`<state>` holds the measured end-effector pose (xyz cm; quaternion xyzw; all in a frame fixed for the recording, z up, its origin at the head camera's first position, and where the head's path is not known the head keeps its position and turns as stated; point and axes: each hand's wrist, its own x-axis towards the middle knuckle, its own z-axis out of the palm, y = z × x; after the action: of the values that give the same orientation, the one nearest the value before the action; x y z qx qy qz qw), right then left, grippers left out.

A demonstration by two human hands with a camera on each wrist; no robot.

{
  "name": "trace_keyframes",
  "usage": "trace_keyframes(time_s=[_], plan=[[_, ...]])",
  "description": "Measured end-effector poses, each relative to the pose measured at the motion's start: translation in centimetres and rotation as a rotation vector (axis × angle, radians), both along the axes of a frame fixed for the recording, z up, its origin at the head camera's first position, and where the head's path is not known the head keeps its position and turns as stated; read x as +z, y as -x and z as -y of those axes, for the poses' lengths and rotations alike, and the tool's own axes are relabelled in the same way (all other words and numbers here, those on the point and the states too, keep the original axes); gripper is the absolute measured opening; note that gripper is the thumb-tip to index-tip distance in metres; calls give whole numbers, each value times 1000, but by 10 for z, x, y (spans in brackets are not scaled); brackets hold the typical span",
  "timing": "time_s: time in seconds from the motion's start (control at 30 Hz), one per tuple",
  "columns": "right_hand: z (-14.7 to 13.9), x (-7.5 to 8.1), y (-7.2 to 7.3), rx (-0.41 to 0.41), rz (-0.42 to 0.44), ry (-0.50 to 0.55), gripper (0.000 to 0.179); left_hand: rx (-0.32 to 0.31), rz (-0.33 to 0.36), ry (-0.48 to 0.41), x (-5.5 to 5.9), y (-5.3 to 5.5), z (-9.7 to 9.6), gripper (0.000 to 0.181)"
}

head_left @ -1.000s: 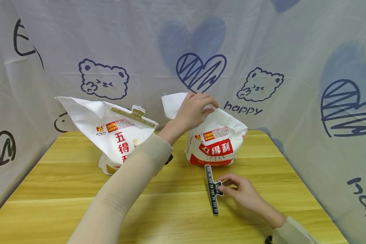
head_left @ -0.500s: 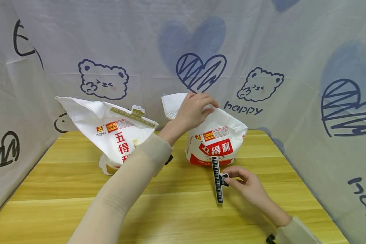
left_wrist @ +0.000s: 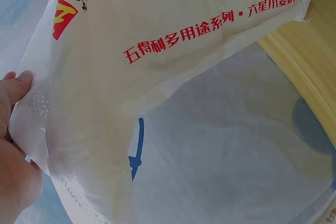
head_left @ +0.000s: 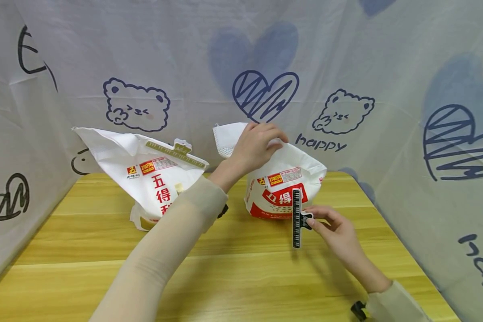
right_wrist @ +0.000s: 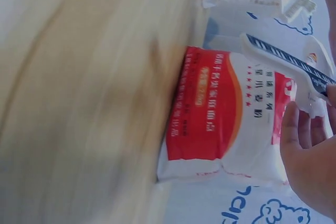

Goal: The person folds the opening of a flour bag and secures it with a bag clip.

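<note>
At the back right stands a white and red flour bag (head_left: 285, 179). My left hand (head_left: 255, 145) pinches its folded top edge, and the left wrist view shows the thumb (left_wrist: 22, 80) on the white bag material. My right hand (head_left: 340, 235) pinches the grip of a long bag clip (head_left: 296, 219) with a black and white piano-key pattern. The clip is held upright above the table, its top end overlapping the bag's lower front in the head view. In the right wrist view the clip (right_wrist: 286, 59) slants across the bag's front.
A second flour bag (head_left: 145, 174) stands at the left, a gold clip (head_left: 177, 153) fastened along its top and my left sleeve (head_left: 173, 228) partly covering it. Both bags are on a wooden table (head_left: 241, 281). A printed cloth (head_left: 193, 53) hangs behind and at the sides.
My right hand has lifted the bag clip off the lower table area, moving it up, right and nearer the right bag; the clip has turned more upright. The left hand stays in place.
</note>
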<state>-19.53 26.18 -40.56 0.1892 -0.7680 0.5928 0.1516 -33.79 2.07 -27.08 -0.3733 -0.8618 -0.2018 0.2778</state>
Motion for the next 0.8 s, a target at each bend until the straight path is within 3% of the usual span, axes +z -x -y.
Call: trace_keyframes(time_s=[0.3, 0.53, 0.8], plan=[[-4, 13, 5, -110, -8, 59, 22, -3, -1, -3, -1, 0, 0, 15], [-6, 25, 10, -137, 3, 165, 24, -5, 2, -5, -1, -1, 0, 15], [-11, 39, 17, -118, -27, 204, 26, -9, 2, -11, 0, -1, 0, 15]])
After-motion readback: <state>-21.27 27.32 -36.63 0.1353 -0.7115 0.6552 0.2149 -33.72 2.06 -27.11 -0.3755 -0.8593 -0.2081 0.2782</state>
